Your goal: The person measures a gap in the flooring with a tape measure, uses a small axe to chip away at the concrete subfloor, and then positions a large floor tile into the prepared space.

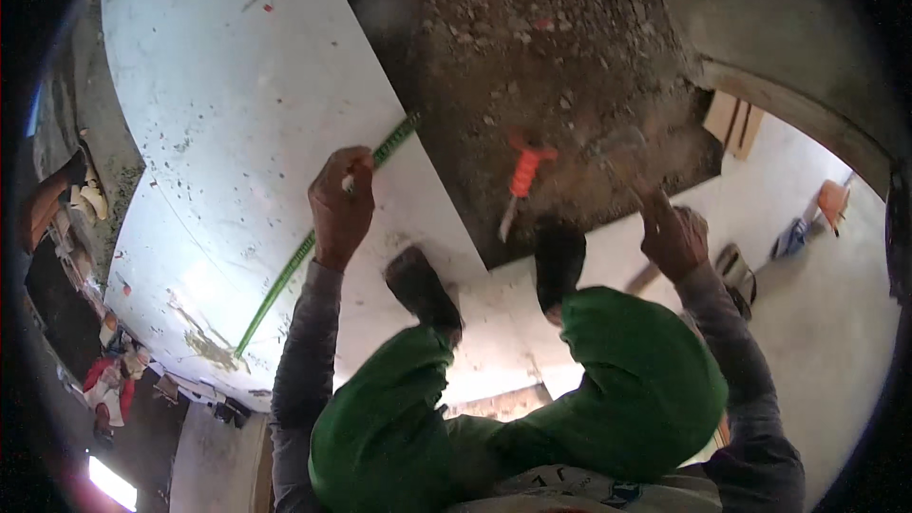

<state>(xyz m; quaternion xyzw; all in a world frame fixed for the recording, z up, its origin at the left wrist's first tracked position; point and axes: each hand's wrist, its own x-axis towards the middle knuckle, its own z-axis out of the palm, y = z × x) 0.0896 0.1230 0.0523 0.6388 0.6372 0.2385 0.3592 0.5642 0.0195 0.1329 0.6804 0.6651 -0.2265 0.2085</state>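
Note:
My left hand (340,209) is closed over a long green measuring strip (275,302) with dark markings. The strip lies slantwise across a large white board (218,104), its far end just past the board's edge. My right hand (676,239) is closed near the dark dirt patch. A blurred grey shape (616,142) shows beyond its fingers; whether the hand holds it, I cannot tell. Between my hands, an orange-handled tool (527,176) with a flared grip end and a short metal blade lies on the dirt, blade toward me.
My dark shoes (425,285) stand at the board's edge and by the dirt (570,66). Sandals (736,280) and a small orange-brown object (833,201) lie at the right. Wood pieces (733,122) stand by the wall. Part of another person (52,195) shows at far left.

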